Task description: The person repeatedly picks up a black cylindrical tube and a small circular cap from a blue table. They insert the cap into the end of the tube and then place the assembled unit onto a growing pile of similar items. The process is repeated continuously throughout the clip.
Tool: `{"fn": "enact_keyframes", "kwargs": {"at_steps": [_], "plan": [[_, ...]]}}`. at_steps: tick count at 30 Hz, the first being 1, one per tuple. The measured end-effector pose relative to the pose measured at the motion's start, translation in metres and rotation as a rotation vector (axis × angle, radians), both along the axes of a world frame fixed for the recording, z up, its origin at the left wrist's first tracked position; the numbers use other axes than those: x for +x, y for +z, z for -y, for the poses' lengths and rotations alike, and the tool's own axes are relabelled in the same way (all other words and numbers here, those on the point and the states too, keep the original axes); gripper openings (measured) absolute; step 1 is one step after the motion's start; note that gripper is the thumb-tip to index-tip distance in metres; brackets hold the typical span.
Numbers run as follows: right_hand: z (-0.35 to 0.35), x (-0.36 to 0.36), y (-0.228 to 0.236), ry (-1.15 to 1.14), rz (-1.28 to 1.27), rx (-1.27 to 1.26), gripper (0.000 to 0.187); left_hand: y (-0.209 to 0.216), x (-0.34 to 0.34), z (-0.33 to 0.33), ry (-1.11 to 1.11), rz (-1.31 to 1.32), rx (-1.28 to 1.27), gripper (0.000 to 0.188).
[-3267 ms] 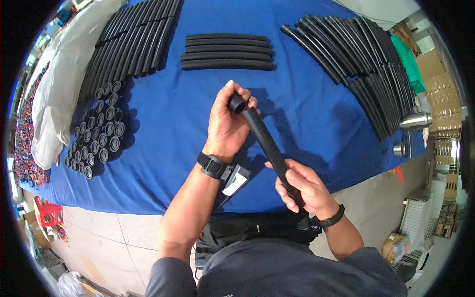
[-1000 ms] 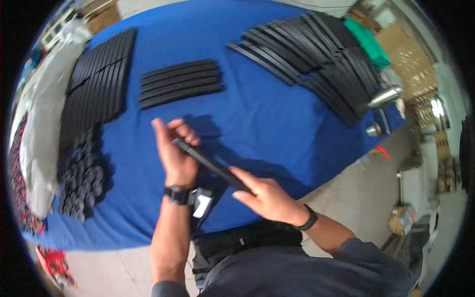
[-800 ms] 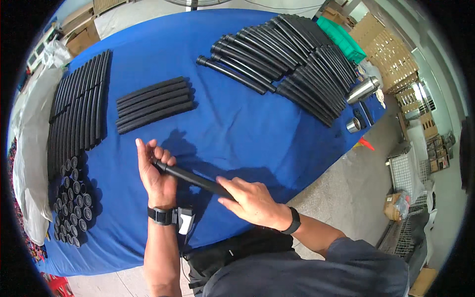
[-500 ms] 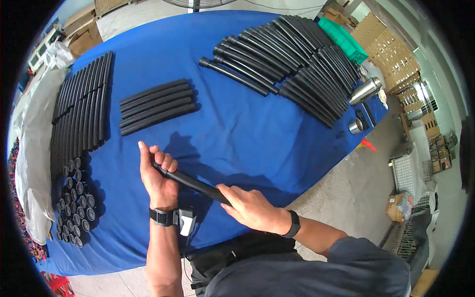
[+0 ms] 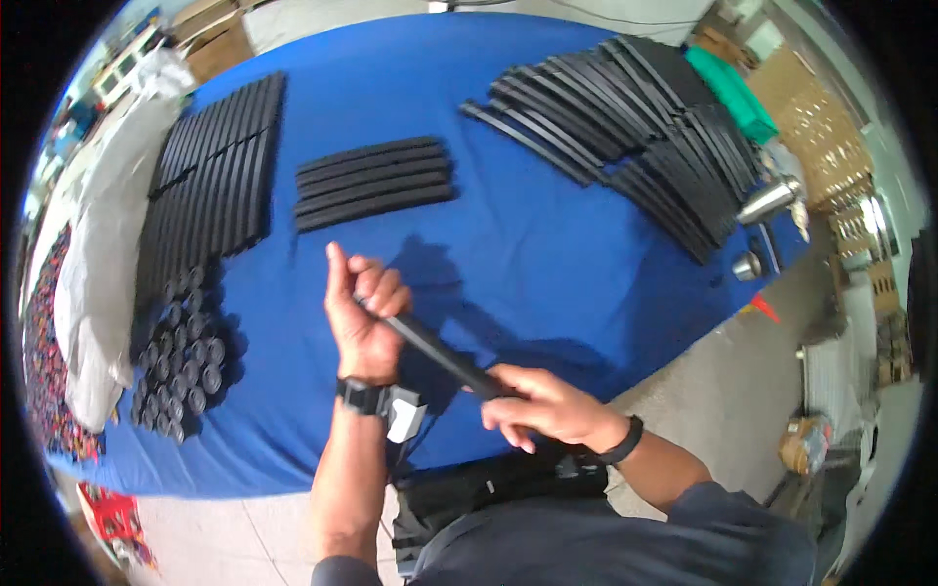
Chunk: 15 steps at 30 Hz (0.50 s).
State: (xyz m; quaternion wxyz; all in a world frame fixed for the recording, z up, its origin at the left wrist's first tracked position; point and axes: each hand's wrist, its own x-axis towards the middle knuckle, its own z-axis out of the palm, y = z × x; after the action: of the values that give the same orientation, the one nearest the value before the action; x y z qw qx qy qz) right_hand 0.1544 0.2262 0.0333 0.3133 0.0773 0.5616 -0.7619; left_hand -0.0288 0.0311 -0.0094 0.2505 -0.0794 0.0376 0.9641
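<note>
A black tube (image 5: 440, 350) is held slantwise above the blue cloth, its upper end in my left hand (image 5: 366, 317). The left fingers curl round that end while the thumb sticks up. My right hand (image 5: 547, 402) grips the lower end, closer to my body. Beyond my hands lies a short row of several black tubes (image 5: 376, 186) on the cloth. To the left of my left hand stands a cluster of round black caps or end pieces (image 5: 181, 361), blurred in this frame.
Another block of black tubes (image 5: 220, 156) lies far left beside a whitish plastic bag (image 5: 103, 273). Many black rods (image 5: 576, 107) fan out at far right, near a green bin (image 5: 733, 93), a steel flask (image 5: 770, 200) and a metal cup (image 5: 747, 266). Blue cloth (image 5: 547, 244) covers the table.
The whole view has shifted, so table things appear farther right and slightly higher. Both hands keep the tube; the right hand's lower fingers have loosened a little.
</note>
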Motion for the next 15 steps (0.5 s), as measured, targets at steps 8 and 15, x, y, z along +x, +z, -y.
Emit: {"fn": "enact_keyframes", "kwargs": {"at_steps": [8, 15], "plan": [[0.014, 0.002, 0.003, -0.069, 0.046, 0.222, 0.048, 0.001, 0.011, -0.017, 0.118, -0.199, -0.569, 0.059], [-0.008, 0.001, 0.003, -0.268, -0.151, 0.188, 0.049, 0.006, 0.012, -0.018, 0.090, -0.522, -1.087, 0.028]]}}
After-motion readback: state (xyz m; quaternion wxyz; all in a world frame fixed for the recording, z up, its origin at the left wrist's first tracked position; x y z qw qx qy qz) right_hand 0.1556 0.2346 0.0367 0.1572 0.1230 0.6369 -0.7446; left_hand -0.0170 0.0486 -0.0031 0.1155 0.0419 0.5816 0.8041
